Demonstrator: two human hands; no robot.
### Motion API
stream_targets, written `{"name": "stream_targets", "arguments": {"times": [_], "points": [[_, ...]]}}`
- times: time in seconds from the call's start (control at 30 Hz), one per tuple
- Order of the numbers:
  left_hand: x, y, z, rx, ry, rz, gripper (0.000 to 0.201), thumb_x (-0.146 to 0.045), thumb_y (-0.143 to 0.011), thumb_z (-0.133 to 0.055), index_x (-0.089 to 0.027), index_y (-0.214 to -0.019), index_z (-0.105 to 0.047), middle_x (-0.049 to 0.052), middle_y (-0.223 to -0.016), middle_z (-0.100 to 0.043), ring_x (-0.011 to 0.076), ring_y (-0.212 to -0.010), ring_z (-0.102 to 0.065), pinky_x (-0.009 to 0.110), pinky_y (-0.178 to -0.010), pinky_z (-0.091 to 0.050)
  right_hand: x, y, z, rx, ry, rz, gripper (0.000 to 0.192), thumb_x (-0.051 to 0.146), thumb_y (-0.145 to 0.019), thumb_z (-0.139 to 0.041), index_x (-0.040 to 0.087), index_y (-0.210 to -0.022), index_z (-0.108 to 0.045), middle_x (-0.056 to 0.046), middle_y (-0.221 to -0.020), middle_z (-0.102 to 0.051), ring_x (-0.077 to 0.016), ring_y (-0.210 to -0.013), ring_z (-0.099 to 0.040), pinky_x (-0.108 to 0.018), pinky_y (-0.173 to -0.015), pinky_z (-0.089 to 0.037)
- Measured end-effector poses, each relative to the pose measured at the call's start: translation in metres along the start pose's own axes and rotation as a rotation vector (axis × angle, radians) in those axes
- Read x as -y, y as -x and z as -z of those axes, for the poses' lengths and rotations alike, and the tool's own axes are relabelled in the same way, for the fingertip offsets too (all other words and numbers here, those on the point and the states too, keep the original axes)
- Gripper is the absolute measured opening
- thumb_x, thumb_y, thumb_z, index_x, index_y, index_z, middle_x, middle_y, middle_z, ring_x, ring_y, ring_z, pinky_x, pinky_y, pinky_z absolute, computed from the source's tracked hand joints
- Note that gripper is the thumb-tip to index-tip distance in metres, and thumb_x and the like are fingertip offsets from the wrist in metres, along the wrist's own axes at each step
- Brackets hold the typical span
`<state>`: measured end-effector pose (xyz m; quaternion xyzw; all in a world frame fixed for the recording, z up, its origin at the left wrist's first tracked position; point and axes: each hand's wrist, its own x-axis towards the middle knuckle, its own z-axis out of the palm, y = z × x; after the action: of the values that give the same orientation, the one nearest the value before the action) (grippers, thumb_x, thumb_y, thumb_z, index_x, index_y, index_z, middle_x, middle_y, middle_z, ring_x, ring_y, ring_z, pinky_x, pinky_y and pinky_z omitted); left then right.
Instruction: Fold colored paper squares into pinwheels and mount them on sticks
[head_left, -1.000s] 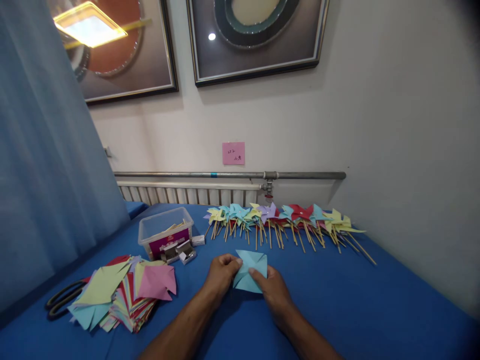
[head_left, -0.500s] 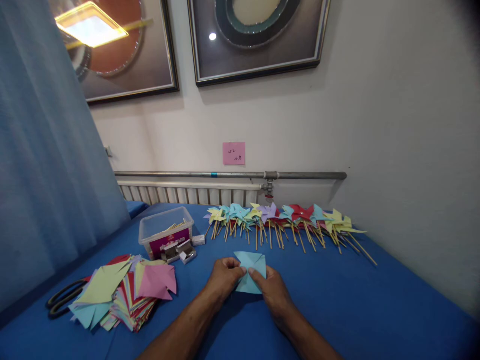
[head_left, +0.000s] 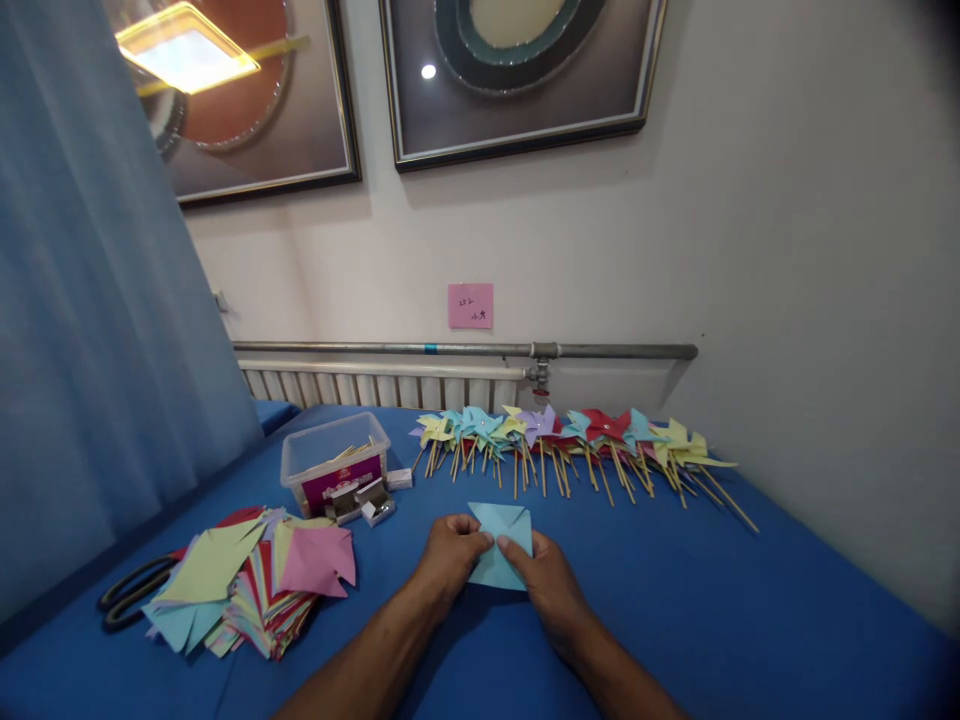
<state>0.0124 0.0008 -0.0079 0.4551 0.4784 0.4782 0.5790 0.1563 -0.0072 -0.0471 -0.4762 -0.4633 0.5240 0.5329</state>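
Between my hands is a light blue square of paper (head_left: 501, 574) with cuts running in from its corners. My left hand (head_left: 453, 552) grips its left edge, thumb pressed near the middle. From the other side my right hand (head_left: 546, 578) pinches it, with the thumb also close to the centre. The fingers under the paper are hidden. Beyond my hands lies a row of finished paper pinwheels (head_left: 538, 426) on thin wooden sticks. To the left sits a pile of cut paper squares (head_left: 315, 562) in several colours.
Black-handled scissors (head_left: 124, 595) lie partly under the paper pile. A clear plastic tub (head_left: 334, 440) holds sticks, and small open boxes (head_left: 375, 502) stand before it. A blue cloth (head_left: 712, 610) covers the table. Behind are a radiator (head_left: 375, 385) and a pipe (head_left: 622, 352); a curtain (head_left: 97, 300) hangs left.
The view has shifted very slightly. Both hands keep their hold on the light blue paper, with hardly any visible movement.
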Motion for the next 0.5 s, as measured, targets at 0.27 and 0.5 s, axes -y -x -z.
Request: {"name": "stream_targets", "arguments": {"times": [0.27,0.5], "points": [[0.008,-0.007,0.000,-0.035,-0.042,-0.014,0.029,-0.029,-0.055,-0.078,-0.019,-0.054,-0.051,-0.007,-0.043,-0.045,0.0065,-0.040,-0.034,0.023,-0.045,-0.022,0.017,0.009,-0.003,-0.008,-0.159,0.015,0.058,0.070,-0.075,-0.068,0.016,-0.094,-0.073,-0.006,-0.072,-0.075,-0.0247,-0.069,-0.071,-0.032,-0.063,-0.054],[0.004,-0.002,-0.002,-0.015,-0.124,-0.025,0.026,-0.027,-0.058,-0.074,-0.020,-0.054,-0.050,-0.007,-0.043,-0.043,0.0069,-0.041,-0.032,0.023,-0.045,-0.023,0.026,0.012,-0.004,-0.016,-0.302,-0.035,0.046,0.064,-0.074,-0.073,0.019,-0.083,-0.068,-0.002,-0.066,-0.072,-0.0230,-0.065,-0.069,-0.030,-0.058,-0.051]]}}
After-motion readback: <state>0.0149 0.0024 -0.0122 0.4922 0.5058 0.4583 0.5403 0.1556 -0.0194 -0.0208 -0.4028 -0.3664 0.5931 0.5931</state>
